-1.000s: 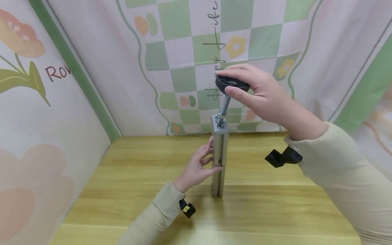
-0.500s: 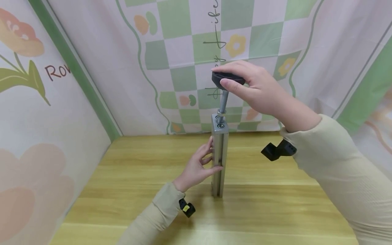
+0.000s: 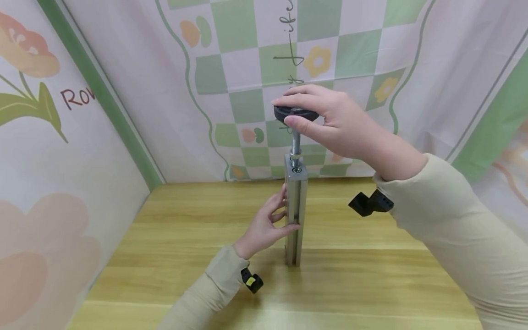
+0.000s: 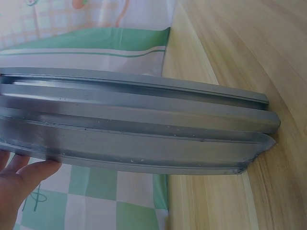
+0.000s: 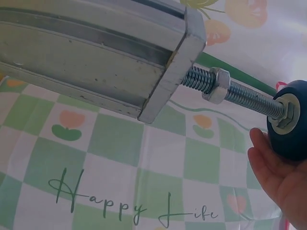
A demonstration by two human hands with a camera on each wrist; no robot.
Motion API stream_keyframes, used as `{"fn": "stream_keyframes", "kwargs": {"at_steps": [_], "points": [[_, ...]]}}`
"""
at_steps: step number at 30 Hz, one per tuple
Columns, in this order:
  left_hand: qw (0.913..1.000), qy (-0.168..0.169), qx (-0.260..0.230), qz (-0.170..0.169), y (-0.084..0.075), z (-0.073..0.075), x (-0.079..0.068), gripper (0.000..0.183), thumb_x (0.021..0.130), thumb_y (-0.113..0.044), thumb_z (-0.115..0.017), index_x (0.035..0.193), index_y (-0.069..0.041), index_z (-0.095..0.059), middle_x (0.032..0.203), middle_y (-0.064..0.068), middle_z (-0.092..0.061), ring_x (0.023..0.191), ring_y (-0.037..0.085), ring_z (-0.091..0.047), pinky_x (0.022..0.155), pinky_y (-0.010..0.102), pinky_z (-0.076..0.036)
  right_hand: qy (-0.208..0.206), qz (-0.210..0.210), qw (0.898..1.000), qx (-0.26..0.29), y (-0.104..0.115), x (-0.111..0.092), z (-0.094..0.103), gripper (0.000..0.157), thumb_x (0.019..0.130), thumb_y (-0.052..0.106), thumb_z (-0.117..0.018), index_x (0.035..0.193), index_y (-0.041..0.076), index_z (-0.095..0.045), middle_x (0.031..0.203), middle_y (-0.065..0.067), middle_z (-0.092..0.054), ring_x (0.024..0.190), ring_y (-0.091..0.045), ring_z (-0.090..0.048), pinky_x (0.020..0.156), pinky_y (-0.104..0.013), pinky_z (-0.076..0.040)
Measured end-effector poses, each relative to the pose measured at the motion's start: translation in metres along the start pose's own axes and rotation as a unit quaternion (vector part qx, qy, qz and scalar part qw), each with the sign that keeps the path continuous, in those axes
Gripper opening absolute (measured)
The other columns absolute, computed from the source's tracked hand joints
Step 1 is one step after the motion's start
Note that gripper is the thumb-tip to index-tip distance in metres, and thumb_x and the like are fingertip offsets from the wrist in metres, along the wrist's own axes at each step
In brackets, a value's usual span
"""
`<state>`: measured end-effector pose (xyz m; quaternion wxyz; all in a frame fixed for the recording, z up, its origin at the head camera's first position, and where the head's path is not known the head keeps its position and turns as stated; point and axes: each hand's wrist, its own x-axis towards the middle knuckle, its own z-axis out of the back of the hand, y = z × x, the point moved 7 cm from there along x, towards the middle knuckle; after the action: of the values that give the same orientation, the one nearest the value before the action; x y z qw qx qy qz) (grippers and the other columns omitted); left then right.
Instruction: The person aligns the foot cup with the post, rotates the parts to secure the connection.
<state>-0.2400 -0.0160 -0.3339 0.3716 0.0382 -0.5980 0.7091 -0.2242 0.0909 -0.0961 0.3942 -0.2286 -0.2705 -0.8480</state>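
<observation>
An aluminium extrusion profile (image 3: 297, 197) stands upright on the wooden table (image 3: 350, 275). My left hand (image 3: 264, 229) grips its lower half, thumb across the near face and fingers along the far left side. On top, an end plate (image 5: 175, 69) carries a levelling foot. Its threaded rod (image 5: 252, 100) goes into the plate, and a hex nut (image 5: 219, 86) sits on the thread a little above the plate. The rod is close to upright in the head view. My right hand (image 3: 334, 121) holds the round black foot pad (image 3: 284, 112), fingers over its top and thumb at its near edge.
Behind the table hangs a green-and-white checked curtain (image 3: 243, 105), and another printed curtain (image 3: 74, 160) borders the left side. Black camera mounts sit at both cuffs, the right one (image 3: 371, 203) hanging over the table.
My right hand and the black foot pad have shifted left, and the rod has swung from leaning right to nearly upright. The left hand and the profile have stayed still.
</observation>
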Motion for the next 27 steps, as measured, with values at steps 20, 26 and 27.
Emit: {"fn": "stream_keyframes", "kwargs": {"at_steps": [20, 26, 27], "points": [[0.9999, -0.004, -0.001, 0.010, -0.001, 0.002, -0.002, 0.095, 0.078, 0.006, -0.072, 0.152, -0.020, -0.017, 0.141, 0.018, -0.039, 0.121, 0.032, -0.047, 0.098, 0.031, -0.048, -0.009, -0.024, 0.996, 0.090, 0.001, -0.009, -0.003, 0.038, 0.099, 0.018, -0.045, 0.136, 0.013, -0.051, 0.133, -0.008, -0.050, 0.111, -0.020, -0.048, 0.088, -0.034, -0.043], [1.0000, -0.005, -0.002, -0.003, -0.001, 0.002, -0.003, 0.098, 0.078, 0.007, -0.071, 0.151, -0.029, -0.017, 0.137, 0.019, -0.041, 0.120, 0.032, -0.047, 0.098, 0.030, -0.049, -0.035, -0.043, 0.962, 0.266, -0.004, -0.012, -0.005, 0.042, 0.100, 0.014, -0.033, 0.139, 0.008, -0.045, 0.135, -0.003, -0.048, 0.123, -0.017, -0.044, 0.100, -0.024, -0.035], [1.0000, -0.006, -0.001, -0.005, -0.001, 0.002, -0.003, 0.098, 0.078, 0.007, -0.071, 0.151, -0.029, -0.017, 0.136, 0.019, -0.041, 0.120, 0.032, -0.047, 0.097, 0.030, -0.049, -0.040, -0.044, 0.956, 0.286, -0.005, -0.013, -0.005, 0.042, 0.100, 0.014, -0.033, 0.139, 0.008, -0.046, 0.136, -0.003, -0.048, 0.126, -0.017, -0.042, 0.101, -0.025, -0.034]]}}
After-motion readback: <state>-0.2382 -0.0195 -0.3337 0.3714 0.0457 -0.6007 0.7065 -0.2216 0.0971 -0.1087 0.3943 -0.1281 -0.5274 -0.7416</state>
